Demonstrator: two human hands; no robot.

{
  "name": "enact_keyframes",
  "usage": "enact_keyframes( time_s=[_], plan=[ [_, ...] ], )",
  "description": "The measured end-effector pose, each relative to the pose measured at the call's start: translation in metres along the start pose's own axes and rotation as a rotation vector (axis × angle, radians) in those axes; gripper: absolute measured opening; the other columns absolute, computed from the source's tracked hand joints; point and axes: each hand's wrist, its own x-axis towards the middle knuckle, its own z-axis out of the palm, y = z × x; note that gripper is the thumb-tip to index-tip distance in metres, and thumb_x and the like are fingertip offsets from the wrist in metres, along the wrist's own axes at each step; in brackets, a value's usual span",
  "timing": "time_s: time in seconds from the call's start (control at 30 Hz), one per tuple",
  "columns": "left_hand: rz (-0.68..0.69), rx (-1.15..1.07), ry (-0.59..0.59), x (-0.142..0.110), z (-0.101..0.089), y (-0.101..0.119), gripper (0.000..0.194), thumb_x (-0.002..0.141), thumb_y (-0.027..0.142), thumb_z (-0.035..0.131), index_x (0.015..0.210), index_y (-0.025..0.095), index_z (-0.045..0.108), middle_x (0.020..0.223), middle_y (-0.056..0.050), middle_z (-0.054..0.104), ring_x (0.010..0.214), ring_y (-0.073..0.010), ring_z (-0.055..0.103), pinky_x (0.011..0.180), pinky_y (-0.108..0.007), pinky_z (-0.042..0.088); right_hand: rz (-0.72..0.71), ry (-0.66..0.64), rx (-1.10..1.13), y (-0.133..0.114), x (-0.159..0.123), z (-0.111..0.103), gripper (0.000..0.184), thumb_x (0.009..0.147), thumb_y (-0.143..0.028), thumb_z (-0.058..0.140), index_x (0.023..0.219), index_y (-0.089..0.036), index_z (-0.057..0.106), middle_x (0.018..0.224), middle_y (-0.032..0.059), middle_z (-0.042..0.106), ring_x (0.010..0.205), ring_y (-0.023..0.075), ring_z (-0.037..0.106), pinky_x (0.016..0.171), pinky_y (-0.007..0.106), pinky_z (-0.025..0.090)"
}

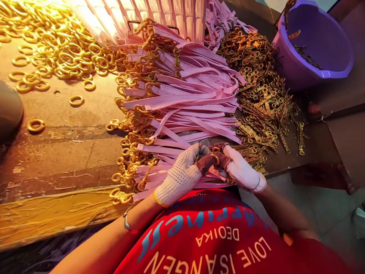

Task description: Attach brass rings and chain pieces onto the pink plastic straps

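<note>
My left hand [184, 171], in a dotted white glove with dark fingertips, meets my right hand [242, 169], in a white glove with dark fingertips, just in front of my red shirt. Both have their fingers closed around a small gold ring [216, 156] pinched between them; part of it is hidden by the fingertips. Beneath and beyond the hands lies a thick row of pink straps [194, 102]. Gold rings and chain links [139, 114] are joined to their left ends. Right of the straps is a heap of textured gold metal links [262, 91].
Loose gold rings [76, 100] lie on the worn wooden table [71, 152], most piled at the back left. A pale ribbed basket [171, 19] stands behind the straps. At the back right is a purple tub [313, 42] with some links inside. A dark rounded object [8, 110] sits at the left edge.
</note>
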Motion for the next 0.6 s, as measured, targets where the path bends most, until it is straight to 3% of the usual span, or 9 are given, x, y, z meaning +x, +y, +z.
enact_keyframes(
  time_s=[0.03, 0.1, 0.17, 0.3, 0.4, 0.5, 0.6],
  plan=[
    [-0.024, -0.015, -0.019, 0.0, 0.001, 0.0, 0.021, 0.09, 0.036, 0.06, 0.078, 0.02, 0.054, 0.069, 0.003, 0.057, 0.063, -0.0134, 0.048, 0.063, -0.024, 0.044, -0.098, 0.023, -0.149, 0.001, -0.004, -0.004, 0.022, 0.096, -0.041, 0.057, 0.105, -0.021, 0.06, 0.094, 0.0049, 0.072, 0.081, 0.0172, 0.066, 0.074, 0.031, 0.058],
    [-0.033, -0.028, -0.053, -0.001, 0.005, -0.004, 0.019, 0.089, 0.035, 0.059, 0.08, 0.02, 0.053, 0.071, 0.003, 0.056, 0.064, -0.0135, 0.046, 0.063, -0.024, 0.044, -0.242, 0.057, -0.453, 0.001, -0.012, -0.01, 0.026, 0.094, -0.029, 0.058, 0.118, -0.019, 0.06, 0.113, 0.0105, 0.072, 0.105, 0.0234, 0.067, 0.096, 0.04, 0.055],
    [0.005, -0.014, -0.085, 0.001, 0.009, -0.012, 0.013, 0.086, 0.031, 0.058, 0.08, 0.021, 0.055, 0.075, 0.001, 0.059, 0.07, -0.0153, 0.05, 0.069, -0.026, 0.047, -0.292, 0.056, -0.714, 0.0, -0.018, -0.014, 0.034, 0.091, -0.024, 0.062, 0.124, -0.017, 0.06, 0.122, 0.0145, 0.07, 0.113, 0.0271, 0.066, 0.101, 0.043, 0.053],
    [0.069, 0.049, -0.113, 0.01, 0.011, -0.026, 0.004, 0.08, 0.023, 0.056, 0.082, 0.021, 0.059, 0.083, -0.002, 0.065, 0.079, -0.0184, 0.057, 0.081, -0.031, 0.05, -0.286, -0.001, -1.059, -0.006, -0.023, -0.013, 0.029, 0.089, -0.026, 0.066, 0.117, -0.015, 0.064, 0.115, 0.0158, 0.072, 0.104, 0.027, 0.069, 0.093, 0.037, 0.054],
    [0.075, 0.049, -0.141, 0.015, 0.011, -0.021, 0.003, 0.074, 0.021, 0.059, 0.077, 0.021, 0.059, 0.078, -0.002, 0.065, 0.072, -0.0166, 0.055, 0.075, -0.029, 0.05, -0.174, -0.054, -1.234, -0.017, -0.023, -0.013, 0.021, 0.091, -0.028, 0.063, 0.106, -0.014, 0.067, 0.099, 0.015, 0.075, 0.089, 0.0267, 0.071, 0.079, 0.034, 0.052],
    [-0.081, -0.023, -0.219, 0.016, 0.014, -0.004, 0.009, 0.077, 0.025, 0.059, 0.072, 0.021, 0.054, 0.061, 0.003, 0.055, 0.053, -0.0117, 0.045, 0.051, -0.022, 0.04, -0.04, -0.108, -1.3, -0.026, -0.025, -0.017, 0.017, 0.09, -0.032, 0.063, 0.094, -0.017, 0.069, 0.084, 0.0114, 0.075, 0.076, 0.0261, 0.071, 0.067, 0.032, 0.046],
    [-0.275, -0.169, -0.291, 0.016, 0.023, 0.012, 0.013, 0.079, 0.03, 0.061, 0.074, 0.021, 0.052, 0.055, 0.005, 0.049, 0.043, -0.0087, 0.038, 0.041, -0.019, 0.03, -0.024, -0.105, -1.216, -0.018, -0.031, -0.022, 0.018, 0.09, -0.033, 0.062, 0.095, -0.018, 0.07, 0.081, 0.01, 0.075, 0.072, 0.0243, 0.07, 0.063, 0.03, 0.043]
  ],
)
